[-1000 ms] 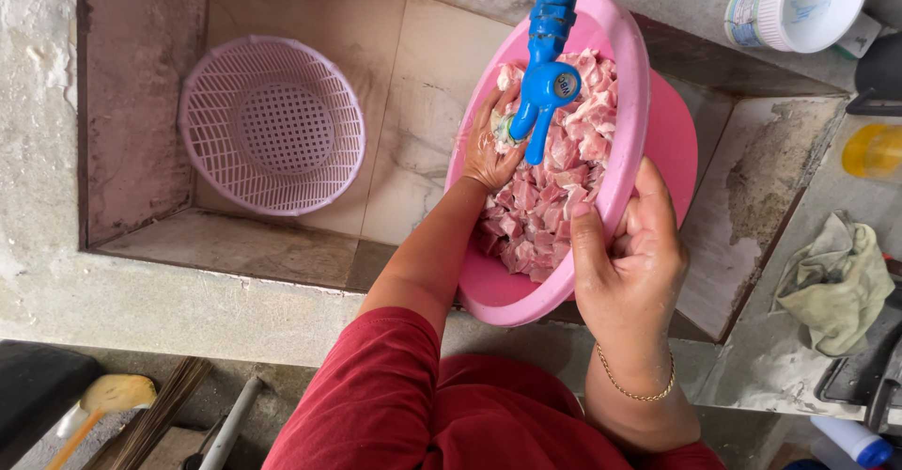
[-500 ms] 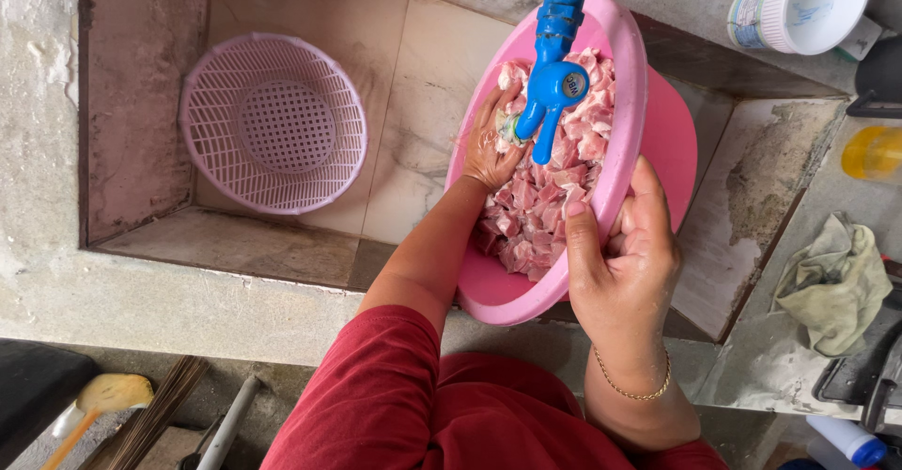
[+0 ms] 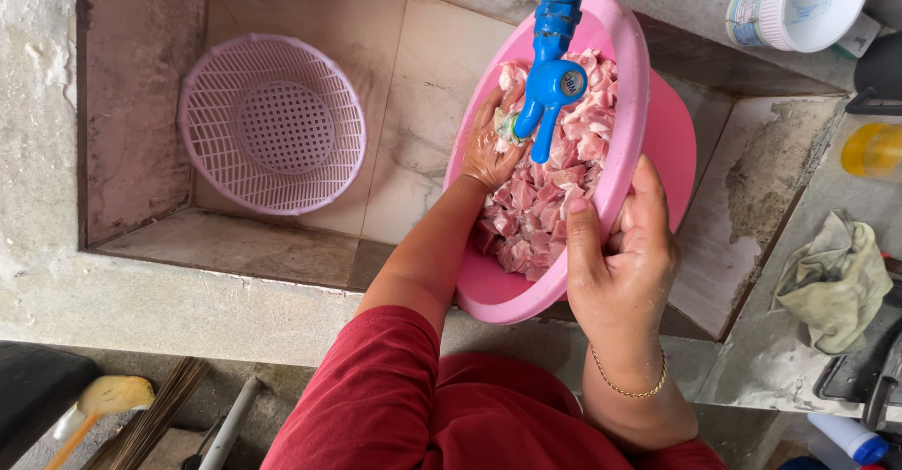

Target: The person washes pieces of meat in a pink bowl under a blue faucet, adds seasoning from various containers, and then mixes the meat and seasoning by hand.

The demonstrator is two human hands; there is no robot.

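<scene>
1. Pink bowl (image 3: 615,75): tilted in the sink (image 3: 413,150), under the blue tap (image 3: 554,75), full of raw meat pieces (image 3: 545,197).
2. Right hand (image 3: 620,263): clamped on the bowl's near rim, thumb inside.
3. Left hand (image 3: 489,141): in the bowl, fingers curled among the meat beside the tap.
4. Pink basket (image 3: 272,122): left of the bowl, well apart.
5. Cloth (image 3: 832,282): right of the bowl, on the counter.
</scene>
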